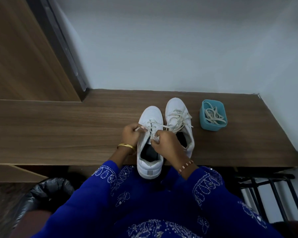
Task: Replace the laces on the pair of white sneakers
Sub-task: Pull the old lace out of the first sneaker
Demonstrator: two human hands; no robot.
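Two white sneakers stand side by side on a wooden desk (76, 134), toes pointing away from me. The left sneaker (150, 148) overhangs the desk's front edge with its heel. My left hand (130, 134) pinches one end of its cream lace (153, 128) at the shoe's left side. My right hand (165, 143) pinches the other end over the tongue. The right sneaker (179, 121) is laced, with loose ends lying across it. A teal tub (213, 115) to the right holds more cream laces.
A pale wall runs behind the desk and at its right end. A wooden panel rises at the far left. Below the desk sit a black bin bag (46, 189) on the left and a black metal rack (268, 194) on the right.
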